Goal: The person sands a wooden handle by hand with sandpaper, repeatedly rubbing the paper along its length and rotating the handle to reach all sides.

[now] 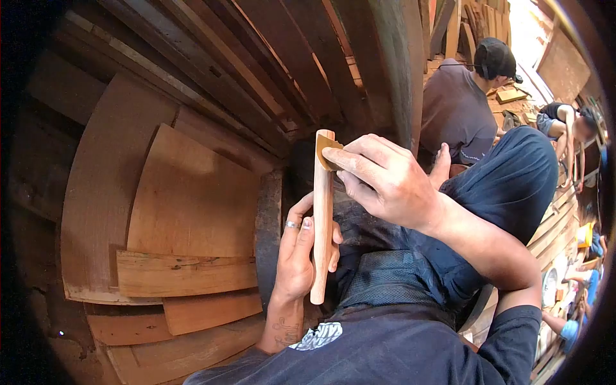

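Observation:
A pale, rounded wooden stick [321, 237], shaped like a tool handle, stands almost lengthwise in front of my body. My left hand [298, 250], with a ring on one finger, is closed around its middle from behind. At the upper end, a small folded piece of brown sandpaper [326, 156] lies against the wood. My right hand [385, 179] pinches that sandpaper and presses it to the stick, index finger stretched along it. Pale dust coats the right fingers. The far side of the stick is hidden.
Wooden boards [192, 192] lean to my left, and dark planks [289, 58] rise ahead. A person in a dark cap [459, 109] sits close on the right, back toward me. Further right, another person [564, 128] bends over, among timber pieces. My bent knee [520, 173] is beside my right arm.

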`<state>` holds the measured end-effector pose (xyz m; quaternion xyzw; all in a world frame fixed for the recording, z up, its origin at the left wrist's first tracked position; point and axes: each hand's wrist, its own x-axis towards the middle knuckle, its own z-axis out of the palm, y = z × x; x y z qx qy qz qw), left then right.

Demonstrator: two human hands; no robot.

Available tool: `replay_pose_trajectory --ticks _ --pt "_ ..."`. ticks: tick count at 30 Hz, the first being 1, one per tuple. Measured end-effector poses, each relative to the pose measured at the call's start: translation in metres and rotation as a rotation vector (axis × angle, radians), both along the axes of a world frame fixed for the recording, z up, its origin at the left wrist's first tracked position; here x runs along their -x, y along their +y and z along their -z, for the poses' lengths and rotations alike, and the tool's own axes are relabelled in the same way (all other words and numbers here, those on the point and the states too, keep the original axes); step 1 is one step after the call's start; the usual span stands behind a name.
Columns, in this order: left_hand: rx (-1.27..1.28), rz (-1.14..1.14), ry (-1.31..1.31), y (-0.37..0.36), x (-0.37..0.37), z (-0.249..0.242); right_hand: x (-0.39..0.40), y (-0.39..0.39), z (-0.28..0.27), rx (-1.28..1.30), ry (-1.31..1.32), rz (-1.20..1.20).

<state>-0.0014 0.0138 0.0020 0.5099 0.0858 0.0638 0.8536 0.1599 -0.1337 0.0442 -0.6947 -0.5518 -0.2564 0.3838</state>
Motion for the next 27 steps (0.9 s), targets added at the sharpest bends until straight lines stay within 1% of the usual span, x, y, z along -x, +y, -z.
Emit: replay_pose_trajectory --ticks 3,6,9,12,15,16,17,19,20,21,23,24,25,27 --pt "-0.019 -0.014 0.008 -0.001 -0.002 0.000 0.001 0.000 -0.001 -0.021 -0.017 0.010" --pt "0.053 0.063 -0.029 -0.001 0.001 0.000 0.001 0.000 -0.002 -0.042 -0.013 0.002" --pt "0.035 0.042 0.060 -0.002 0.000 -0.006 -0.001 -0.001 -0.003 -0.068 -0.007 0.019" --pt "0.041 0.036 0.046 0.003 0.001 -0.003 -0.002 0.000 -0.003 -0.060 -0.012 0.019" --pt "0.051 -0.021 0.093 0.004 -0.001 -0.004 0.005 0.001 0.003 0.030 -0.022 -0.067" --pt "0.049 -0.102 0.141 0.002 -0.003 -0.006 0.015 0.002 0.009 0.038 0.007 -0.154" --pt "0.086 -0.077 0.078 0.007 -0.002 0.002 0.025 0.000 0.012 0.114 -0.022 -0.257" --pt "-0.018 -0.187 0.113 0.002 -0.005 -0.006 0.044 0.003 0.023 0.099 -0.055 -0.374" --pt "-0.024 -0.149 0.125 0.005 -0.004 -0.004 0.042 0.002 0.024 0.096 -0.083 -0.365" --pt "-0.030 -0.109 0.136 0.008 -0.003 -0.001 0.035 -0.002 0.017 0.151 -0.104 -0.308" --pt "-0.056 -0.027 0.157 0.008 -0.001 -0.001 0.014 0.001 0.013 0.055 -0.062 -0.158" --pt "-0.060 -0.011 0.158 0.004 -0.001 -0.005 0.000 0.000 0.010 0.073 -0.090 -0.067" --pt "-0.065 0.005 0.159 0.001 -0.002 -0.007 -0.010 0.001 0.008 0.047 -0.042 -0.010" --pt "-0.023 0.003 0.138 0.003 -0.003 0.000 -0.008 -0.004 0.002 0.103 -0.059 -0.017"
